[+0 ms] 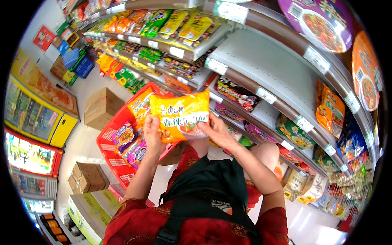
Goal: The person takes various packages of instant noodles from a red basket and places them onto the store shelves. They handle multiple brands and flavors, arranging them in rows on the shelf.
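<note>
An orange packet of instant noodles [180, 108] is held flat between both hands, its printed front facing up. My left hand [153, 130] grips its left end, thumb on top. At its lower right corner my right hand [216, 130] pinches the edge. Below the packet and to its left sits a red plastic shopping basket [111, 167]. Inside it lie another orange noodle packet [139, 105] and several purple noodle packets [125, 136]. Part of the basket is hidden behind my hands and the packet.
Store shelves [260, 55] curve along the right, stocked with packets, including an orange one [329, 108]. Instant noodle bowls [326, 24] stand on the upper shelf. Cardboard boxes [104, 107] rest on the floor at left. Fridges [30, 153] line the far left.
</note>
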Demonstrator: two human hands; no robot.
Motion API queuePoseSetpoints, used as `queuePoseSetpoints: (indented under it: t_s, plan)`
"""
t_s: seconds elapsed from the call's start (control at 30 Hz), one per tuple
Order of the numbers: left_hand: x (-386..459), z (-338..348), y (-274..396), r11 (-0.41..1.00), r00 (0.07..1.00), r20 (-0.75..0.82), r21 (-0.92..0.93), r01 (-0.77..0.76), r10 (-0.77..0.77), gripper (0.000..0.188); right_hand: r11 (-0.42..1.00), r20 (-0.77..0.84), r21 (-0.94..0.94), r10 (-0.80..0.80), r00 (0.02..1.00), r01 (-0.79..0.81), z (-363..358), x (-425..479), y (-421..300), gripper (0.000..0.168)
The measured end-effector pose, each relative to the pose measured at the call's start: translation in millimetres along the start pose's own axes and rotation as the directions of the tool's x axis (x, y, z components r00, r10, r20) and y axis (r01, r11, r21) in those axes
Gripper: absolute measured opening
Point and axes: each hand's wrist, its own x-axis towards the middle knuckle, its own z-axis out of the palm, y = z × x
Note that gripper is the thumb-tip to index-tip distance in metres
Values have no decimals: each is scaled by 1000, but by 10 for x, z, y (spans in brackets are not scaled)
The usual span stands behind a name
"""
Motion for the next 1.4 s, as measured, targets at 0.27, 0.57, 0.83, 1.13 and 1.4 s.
queuePoseSetpoints:
  t_s: [0.27,0.57,0.83,1.13,1.4]
  plan:
    - [-343,850,-478,960,942,258,233,156,-216,13,871,-393,-483,-303,868,85,-381,-1055,-666,40]
    - [-713,2772,-639,963,470,846,171,208,-252,56,749,-623,-650,-622,475,129,-1348,-2158,-1698,66]
    - [-590,4055,-1277,868,476,875,300,-395,-86,40,115,-350,-844,-858,376,-523,-2320,-2360,-2271,49]
    - [-424,4385,-1768,614,479,874,425,-665,-86,22,-60,-373,-751,-783,498,-658,-2681,-2121,-2077,46]
    - [-625,3694,-1254,476,454,831,272,-836,323,31,-254,-99,-720,-883,458,-646,-1919,-1591,-1922,38]
